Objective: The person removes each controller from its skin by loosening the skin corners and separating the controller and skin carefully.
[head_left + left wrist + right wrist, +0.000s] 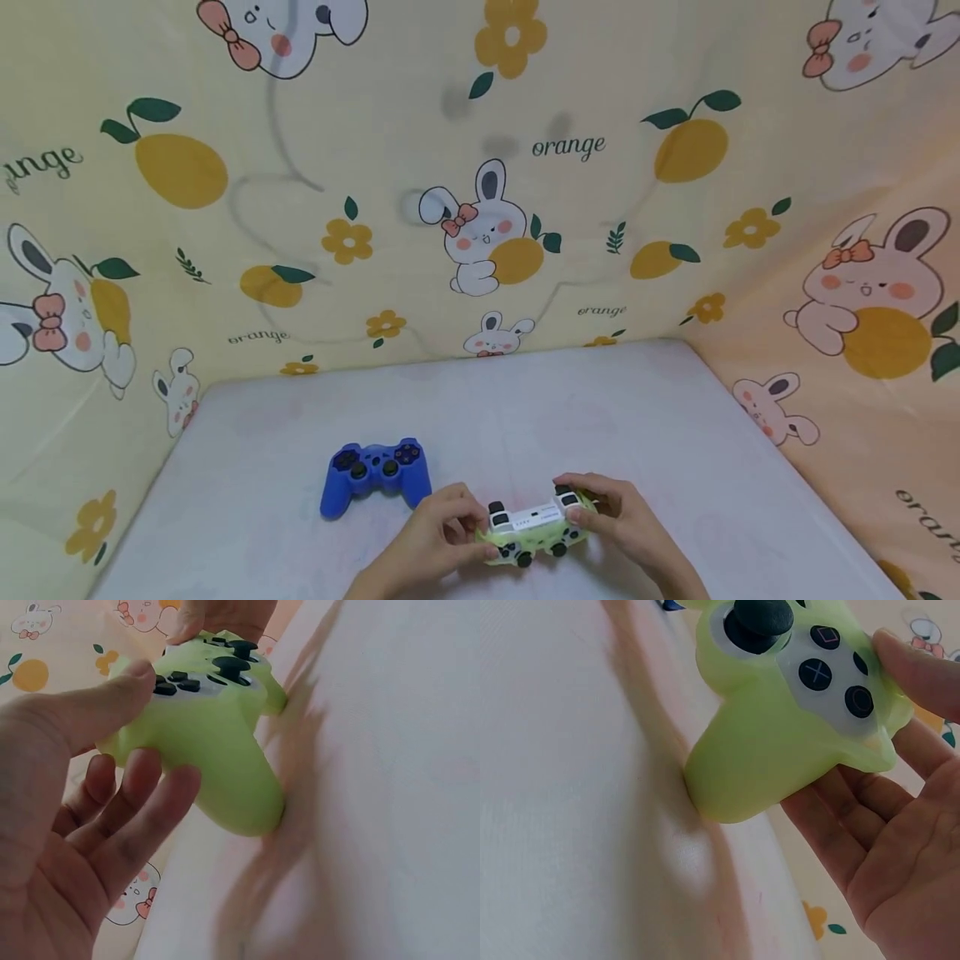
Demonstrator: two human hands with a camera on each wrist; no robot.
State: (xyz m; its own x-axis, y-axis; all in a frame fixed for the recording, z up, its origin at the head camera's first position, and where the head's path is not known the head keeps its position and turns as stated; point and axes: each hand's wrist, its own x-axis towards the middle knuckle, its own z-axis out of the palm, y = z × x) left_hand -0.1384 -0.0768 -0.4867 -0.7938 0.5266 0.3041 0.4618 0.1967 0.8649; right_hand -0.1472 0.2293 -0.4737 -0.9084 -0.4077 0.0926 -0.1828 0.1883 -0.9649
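A white game controller (pixel 534 517) stands tilted on its grips, its shoulder-button edge facing up in the head view. A pale green soft cover (pixel 225 765) wraps its grips and face; the white top edge shows bare. My left hand (pixel 435 533) pinches the cover and controller at the left end, thumb on the face beside the direction buttons and fingers behind. At the other end my right hand (pixel 626 521) grips the corner, its thumb (pixel 922 679) near the round symbol buttons (pixel 815 674). Both grip ends appear to touch the table.
A blue game controller (pixel 375 471) lies face up on the white table (pixel 570 417), just left of and beyond my left hand. Cream cloth (pixel 420 150) printed with rabbits and oranges hangs as walls at the back and both sides.
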